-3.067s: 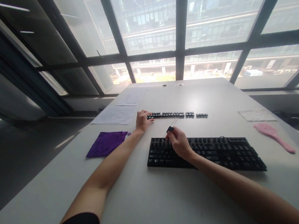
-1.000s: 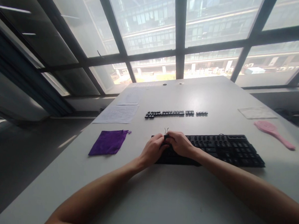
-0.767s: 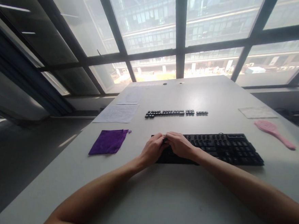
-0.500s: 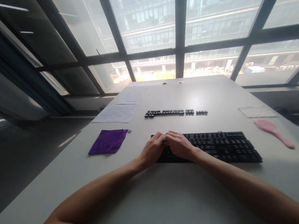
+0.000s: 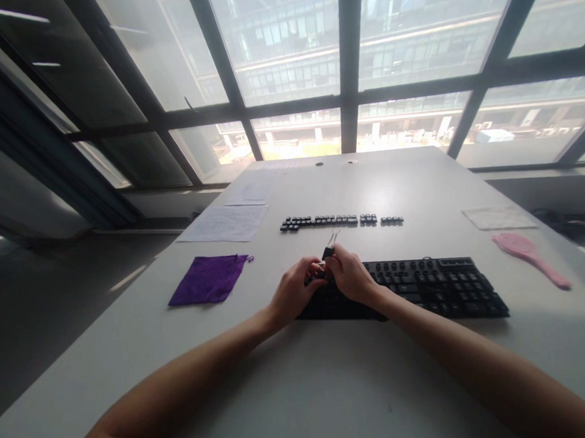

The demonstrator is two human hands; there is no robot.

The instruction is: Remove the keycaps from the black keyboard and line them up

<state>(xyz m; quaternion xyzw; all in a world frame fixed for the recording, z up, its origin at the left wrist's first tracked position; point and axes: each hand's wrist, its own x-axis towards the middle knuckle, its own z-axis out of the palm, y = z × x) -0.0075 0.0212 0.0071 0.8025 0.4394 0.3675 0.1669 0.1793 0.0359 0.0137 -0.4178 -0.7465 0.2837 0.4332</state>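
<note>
A black keyboard (image 5: 428, 285) lies across the white table (image 5: 310, 394). My right hand (image 5: 351, 276) is closed on a wire keycap puller (image 5: 329, 245) with a black grip, raised just above the keyboard's left end. My left hand (image 5: 295, 292) sits beside it with fingers curled, pinching at the puller's lower end over the keys; what it grips is hidden. A row of pulled black keycaps (image 5: 340, 221) lies farther back on the table.
A purple cloth (image 5: 207, 280) lies left of the keyboard, with paper sheets (image 5: 227, 222) behind it. A pink brush (image 5: 528, 255) and a clear plastic bag (image 5: 497, 218) are at the right. Large windows stand beyond the table's far edge.
Both hands were pressed low on the keyboard's left end; now my right hand has lifted the puller up a little. Three seconds ago my left hand was at the keycap row.
</note>
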